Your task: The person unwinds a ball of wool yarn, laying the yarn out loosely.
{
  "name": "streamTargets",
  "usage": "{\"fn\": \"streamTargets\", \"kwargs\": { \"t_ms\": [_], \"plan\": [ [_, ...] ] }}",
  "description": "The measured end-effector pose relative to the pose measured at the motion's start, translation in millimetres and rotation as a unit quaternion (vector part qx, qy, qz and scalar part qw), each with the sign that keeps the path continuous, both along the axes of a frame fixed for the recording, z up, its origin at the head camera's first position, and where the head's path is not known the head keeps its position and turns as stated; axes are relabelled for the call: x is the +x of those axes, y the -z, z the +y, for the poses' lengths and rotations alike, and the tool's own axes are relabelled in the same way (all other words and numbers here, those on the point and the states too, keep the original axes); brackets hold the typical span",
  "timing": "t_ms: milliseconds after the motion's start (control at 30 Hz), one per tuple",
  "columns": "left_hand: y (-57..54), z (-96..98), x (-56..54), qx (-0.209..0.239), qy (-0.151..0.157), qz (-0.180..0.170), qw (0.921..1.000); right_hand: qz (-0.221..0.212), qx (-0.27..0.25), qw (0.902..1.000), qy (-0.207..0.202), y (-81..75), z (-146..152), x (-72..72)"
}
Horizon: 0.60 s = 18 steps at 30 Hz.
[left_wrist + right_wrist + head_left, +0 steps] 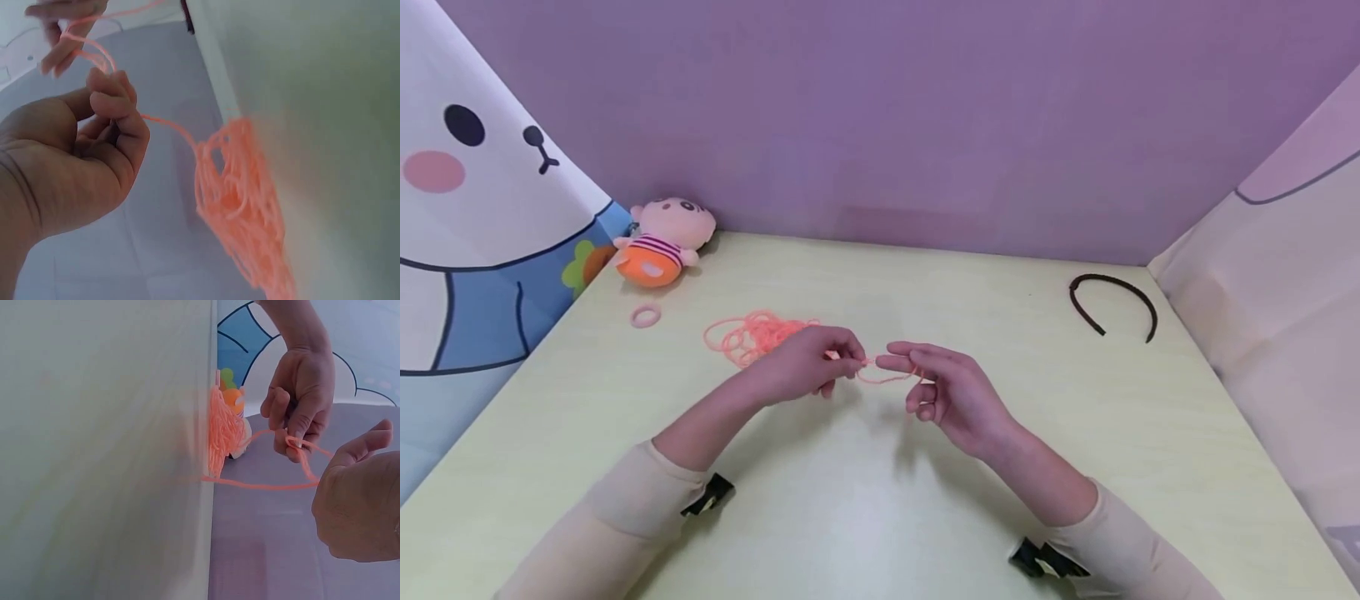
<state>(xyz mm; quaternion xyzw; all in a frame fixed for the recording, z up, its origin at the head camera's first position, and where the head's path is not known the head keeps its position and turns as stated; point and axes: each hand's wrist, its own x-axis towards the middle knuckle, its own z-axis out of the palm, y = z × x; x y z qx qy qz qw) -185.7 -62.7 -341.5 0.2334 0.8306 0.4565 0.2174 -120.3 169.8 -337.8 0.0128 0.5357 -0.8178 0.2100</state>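
Observation:
My left hand (808, 362) pinches coral-pink yarn between thumb and fingertips, just left of the right hand. From that pinch, in the left wrist view, one strand runs to a loose yarn heap (237, 194). Facing it, my right hand (958, 392) has yarn looped across its fingers; two fingers point toward the left hand while others curl inward. A thin yarn loop (886, 381) spans the short gap between the hands. Another strand (262, 486) stretches from the heap to the right hand in the right wrist view. The exact hold inside the right hand is partly hidden.
A plush toy (658, 242) with an orange bottom sits at the table's back left corner, with a pink ring (645, 315) before it. A dark headband (1112, 283) lies at the back right. A purple wall (910, 125) stands behind the pale table (865, 517).

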Motion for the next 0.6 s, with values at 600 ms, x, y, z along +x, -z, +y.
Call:
{"fn": "streamTargets", "kwargs": {
  "t_ms": [600],
  "plan": [
    [-20.4, -52.5, -36.0, -0.01, -0.128, 0.054, 0.9903, -0.011, 0.008, 0.9997, 0.019, 4.1, 2, -3.7]
  ]
}}
